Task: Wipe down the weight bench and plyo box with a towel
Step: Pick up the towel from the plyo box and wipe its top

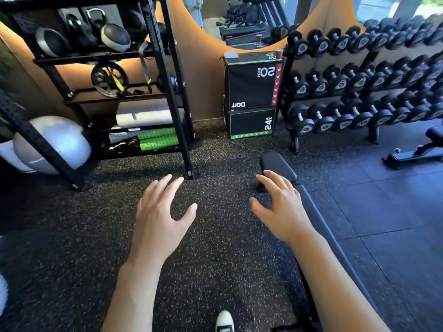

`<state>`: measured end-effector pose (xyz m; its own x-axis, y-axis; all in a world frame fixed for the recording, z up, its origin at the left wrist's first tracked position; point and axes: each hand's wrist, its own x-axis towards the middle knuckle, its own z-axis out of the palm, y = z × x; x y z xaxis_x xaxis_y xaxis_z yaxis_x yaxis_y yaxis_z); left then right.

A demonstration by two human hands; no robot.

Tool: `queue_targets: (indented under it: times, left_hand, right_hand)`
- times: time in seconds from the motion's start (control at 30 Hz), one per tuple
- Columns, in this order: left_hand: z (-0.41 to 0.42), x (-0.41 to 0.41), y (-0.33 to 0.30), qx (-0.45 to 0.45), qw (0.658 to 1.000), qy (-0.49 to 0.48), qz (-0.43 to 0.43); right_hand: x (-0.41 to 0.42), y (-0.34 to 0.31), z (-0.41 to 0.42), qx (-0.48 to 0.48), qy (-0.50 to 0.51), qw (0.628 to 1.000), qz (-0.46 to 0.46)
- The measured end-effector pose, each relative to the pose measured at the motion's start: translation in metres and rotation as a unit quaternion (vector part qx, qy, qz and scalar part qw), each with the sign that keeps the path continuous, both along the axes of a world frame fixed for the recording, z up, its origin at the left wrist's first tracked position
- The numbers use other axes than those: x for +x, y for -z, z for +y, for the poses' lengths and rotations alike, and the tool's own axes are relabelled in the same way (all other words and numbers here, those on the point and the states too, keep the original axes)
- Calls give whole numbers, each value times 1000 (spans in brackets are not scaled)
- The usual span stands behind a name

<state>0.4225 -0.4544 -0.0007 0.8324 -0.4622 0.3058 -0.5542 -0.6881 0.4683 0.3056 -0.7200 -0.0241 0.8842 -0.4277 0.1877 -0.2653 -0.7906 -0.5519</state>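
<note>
A black padded weight bench (318, 219) runs from the lower right toward the middle of the floor, its small seat pad (278, 165) at the far end. My right hand (280, 204) hovers open over the bench's left edge, holding nothing. My left hand (160, 212) is held out open above the speckled floor, fingers spread, also holding nothing. Against the back wall stand stacked black plyo boxes (251, 89), marked 20 and 24 inch. A small grey folded cloth (231, 54) lies on the top box, next to a cup (278, 53).
A black storage rack (167, 68) with kettlebells, medicine balls and green rolls stands at the left. A grey exercise ball (55, 142) sits beside it. A dumbbell rack (364, 85) fills the right. A second bench (419, 149) is at far right. My shoe (224, 322) shows below.
</note>
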Motion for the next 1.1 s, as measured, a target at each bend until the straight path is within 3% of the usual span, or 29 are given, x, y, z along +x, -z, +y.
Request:
queue_targets:
  times: [0.27, 0.67, 1.1]
  left_hand:
    - [-31, 133, -23, -16, 1000, 2, -3]
    - [-113, 250, -19, -7, 1000, 12, 5]
    - [-278, 399, -13, 19, 1000, 15, -16]
  right_hand:
    - [130, -22, -32, -29, 14, 999, 7]
    - [228, -15, -114, -38, 54, 997, 47]
    - [379, -1, -270, -43, 31, 997, 59]
